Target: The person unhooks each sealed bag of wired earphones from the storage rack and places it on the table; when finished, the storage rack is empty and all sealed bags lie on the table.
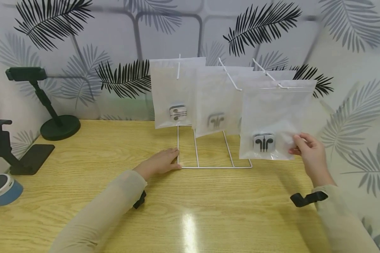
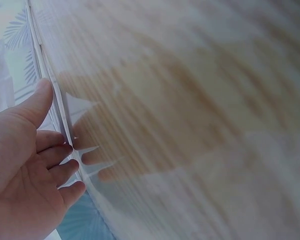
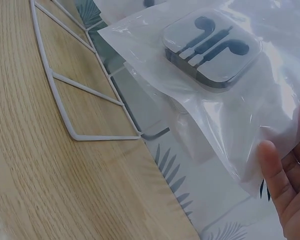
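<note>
A white wire display rack (image 1: pixel 215 167) stands on the table with several frosted zip bags hanging from its hooks. My left hand (image 1: pixel 159 162) lies low at the left side of the rack's base, fingertips and thumb against the wire near the front corner. In the left wrist view the fingers (image 2: pixel 65 172) of that hand are relaxed. My right hand (image 1: pixel 311 156) pinches the lower right edge of the front-right zip bag (image 1: pixel 278 112), thumb in front. Through this bag shows a clear case of dark earphones (image 1: pixel 264 143); in the right wrist view the earphone case (image 3: pixel 212 50) sits tilted.
Left of it hang a zip bag (image 1: pixel 174 88) and another zip bag (image 1: pixel 213 95), each with an earphone case. Dark phone stands (image 1: pixel 60 127) and a blue tub (image 1: pixel 6 193) occupy the table's left side. A leaf-patterned wall covering (image 1: pixel 120 42) rises behind.
</note>
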